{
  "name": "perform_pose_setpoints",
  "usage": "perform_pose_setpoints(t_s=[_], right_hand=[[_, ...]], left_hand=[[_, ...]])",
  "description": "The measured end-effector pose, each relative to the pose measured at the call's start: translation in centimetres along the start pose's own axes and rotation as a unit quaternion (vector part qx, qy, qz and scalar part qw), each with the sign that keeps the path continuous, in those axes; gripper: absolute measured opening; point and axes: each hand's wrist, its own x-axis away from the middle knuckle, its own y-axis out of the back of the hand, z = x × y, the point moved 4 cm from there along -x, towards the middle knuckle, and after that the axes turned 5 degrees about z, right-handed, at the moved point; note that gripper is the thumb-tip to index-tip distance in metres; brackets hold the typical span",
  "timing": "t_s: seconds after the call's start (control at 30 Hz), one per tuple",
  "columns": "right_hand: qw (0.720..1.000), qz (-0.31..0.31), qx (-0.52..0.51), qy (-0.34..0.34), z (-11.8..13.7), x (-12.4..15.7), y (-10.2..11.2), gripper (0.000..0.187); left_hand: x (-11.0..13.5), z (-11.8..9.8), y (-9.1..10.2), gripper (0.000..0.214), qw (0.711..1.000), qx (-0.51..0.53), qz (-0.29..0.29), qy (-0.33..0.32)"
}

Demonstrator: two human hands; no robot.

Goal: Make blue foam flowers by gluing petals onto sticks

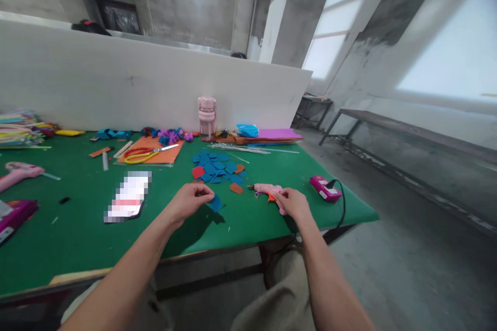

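- L hand [191, 198]: thumb + fingertips pinched on one blue cutout [216, 204], held just above green tabletop [248, 225], near side, ctr.
- R hand [294, 202]: fingers curled on grip of pink glue gun [267, 189], nozzle to L; can't tell if gun lifted.
- Blue cutout pile [210, 168]: far of hands, red cutout [198, 172] at its L edge.
- Magenta box [325, 190]: R of gun, blk cord attached.
- Red/yellow-handled scissors [150, 153]: far L, on orange sheet [171, 157].

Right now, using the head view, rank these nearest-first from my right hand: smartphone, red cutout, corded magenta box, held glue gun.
1. Pink glue gun: in your right hand.
2. Corded magenta box: right.
3. Red cutout: left.
4. Smartphone: farther left.
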Motion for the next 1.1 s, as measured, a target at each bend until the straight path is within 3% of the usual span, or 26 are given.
perform_pose_setpoints(t_s=[0.07, 0.1, 0.13, 0.2, 0.27, 0.33, 0.47, 0.6, 0.7, 0.83, 0.97, 1.1], right_hand=[[0.996, -0.086, -0.014, 0.028, 2.5, 0.9, 0.9, 0.032], [0.992, -0.095, -0.046, 0.072, 4.3, 1.5, 0.9, 0.033], [0.986, -0.063, -0.095, 0.121, 6.3, 2.0, 0.5, 0.033], [0.958, 0.081, -0.178, 0.209, 10.3, 3.2, -1.4, 0.03], [0.922, 0.203, -0.216, 0.247, 13.2, 4.3, -3.5, 0.029], [0.913, 0.249, -0.227, 0.23, 14.4, 4.7, -5.1, 0.027], [0.912, 0.26, -0.27, 0.166, 13.8, 4.4, -7.0, 0.023], [0.9, 0.251, -0.326, 0.141, 12.6, 3.8, -7.2, 0.021], [0.897, 0.174, -0.386, 0.122, 11.8, 3.0, -6.0, 0.024], [0.888, 0.08, -0.442, 0.097, 10.8, 2.6, -4.3, 0.028], [0.874, 0.055, -0.475, 0.091, 10.6, 2.5, -4.1, 0.028], [0.871, 0.065, -0.481, 0.073, 10.8, 2.5, -5.2, 0.024]], left_hand=[[0.2, -0.6, 0.3, 0.025, 1.0, -0.009, -0.008, -0.024], [0.3, -0.9, 0.5, 0.025, 0.999, -0.013, -0.009, -0.039], [0.5, -1.2, 0.6, 0.025, 0.998, -0.017, -0.009, -0.055], [0.7, -1.7, 0.8, 0.024, 0.996, -0.027, -0.009, -0.084], [0.9, -2.0, 0.9, 0.023, 0.994, -0.04, -0.012, -0.105], [1.0, -2.0, 0.8, 0.023, 0.992, -0.058, -0.014, -0.115], [1.0, -1.7, 0.3, 0.022, 0.989, -0.099, -0.005, -0.108], [1.1, -2.1, 0.0, 0.022, 0.992, -0.067, -0.016, -0.103], [1.2, -2.5, 0.1, 0.027, 0.995, 0.01, -0.054, -0.079], [1.1, -2.2, -1.2, 0.029, 0.991, 0.128, -0.008, -0.046], [0.9, -1.8, -3.2, 0.025, 0.977, 0.206, 0.033, -0.032], [0.9, -1.4, -4.8, 0.021, 0.953, 0.299, 0.055, -0.005]])
